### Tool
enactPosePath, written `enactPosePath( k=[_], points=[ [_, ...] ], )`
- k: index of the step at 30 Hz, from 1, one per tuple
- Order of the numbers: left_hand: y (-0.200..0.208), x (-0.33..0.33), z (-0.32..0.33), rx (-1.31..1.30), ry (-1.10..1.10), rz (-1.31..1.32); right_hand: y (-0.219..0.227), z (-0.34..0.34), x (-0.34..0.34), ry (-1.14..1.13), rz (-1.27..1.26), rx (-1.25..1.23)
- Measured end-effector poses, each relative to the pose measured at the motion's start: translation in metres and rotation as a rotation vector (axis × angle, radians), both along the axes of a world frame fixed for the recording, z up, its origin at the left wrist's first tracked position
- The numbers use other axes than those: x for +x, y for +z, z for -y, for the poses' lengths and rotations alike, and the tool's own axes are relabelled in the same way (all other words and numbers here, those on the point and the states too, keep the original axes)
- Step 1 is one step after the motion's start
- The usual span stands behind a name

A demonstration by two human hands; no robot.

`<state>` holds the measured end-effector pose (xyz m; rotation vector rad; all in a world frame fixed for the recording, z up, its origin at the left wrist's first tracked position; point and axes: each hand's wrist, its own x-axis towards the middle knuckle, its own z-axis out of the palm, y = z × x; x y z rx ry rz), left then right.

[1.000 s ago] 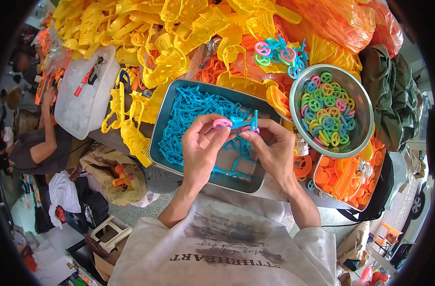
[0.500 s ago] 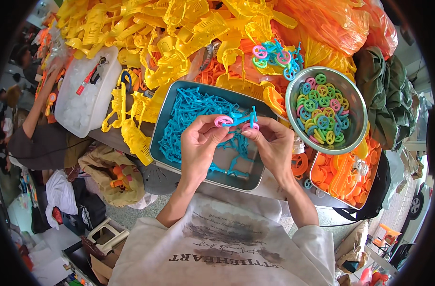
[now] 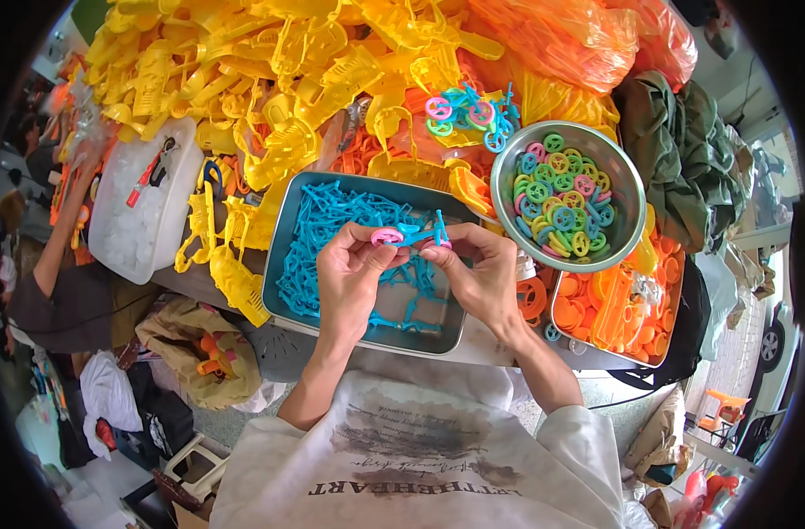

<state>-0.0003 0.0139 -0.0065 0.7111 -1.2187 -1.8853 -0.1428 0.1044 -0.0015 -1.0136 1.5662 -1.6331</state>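
Note:
Over a metal tray (image 3: 402,344) I hold a small toy bicycle (image 3: 420,234) with a blue frame and pink wheels. My left hand (image 3: 353,278) pinches the end with one pink wheel between thumb and fingers. At the other end, by the upright blue handlebar, my right hand (image 3: 484,275) grips the second pink wheel, partly hidden by the fingers. Many blue frame parts (image 3: 327,212) fill the tray's left and far portions. To the right, a steel bowl (image 3: 637,181) holds small coloured wheels (image 3: 563,189). Beyond the tray lie several toy bicycles (image 3: 473,115) with coloured wheels.
Yellow plastic parts (image 3: 244,79) are heaped across the back. A white tub (image 3: 111,212) with pliers (image 3: 160,167) stands left, near another person's arm (image 3: 67,220). Orange parts (image 3: 614,309) fill a tray at right. Orange bags (image 3: 561,44) lie at the back.
The whole view has shifted, so the table and hands appear a little further left. Both hands keep hold of the toy bicycle, which looks slightly turned, with its handlebar end lower.

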Motion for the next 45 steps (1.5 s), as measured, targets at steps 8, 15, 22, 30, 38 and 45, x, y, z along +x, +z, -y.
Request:
enactPosePath(
  k=[8, 15, 22, 30, 38, 45],
  points=[
    [0.044, -0.051, 0.058, -0.449, -0.097, 0.181, 0.059, 0.033, -0.039, -0.238, -0.391, 0.087],
    [0.065, -0.121, 0.120, -0.914, -0.042, 0.624, 0.080, 0.087, -0.091, -0.419, -0.667, 0.244],
    [0.048, -0.054, 0.108, -0.937, 0.084, 0.446, 0.079, 0.059, -0.092, -0.486, -0.796, 0.125],
    [-0.006, 0.008, 0.056, -1.150, -0.128, 0.772, 0.052, 0.031, -0.016, -0.268, -0.457, -0.127],
    [0.008, 0.009, 0.053, -1.026, -0.102, 0.756, -0.003, 0.020, -0.003, 0.095, -0.299, 0.056],
    [0.024, 0.008, 0.039, -0.775, -0.207, 0.405, -0.001, 0.020, -0.012, 0.234, -0.322, 0.001]
  ],
)
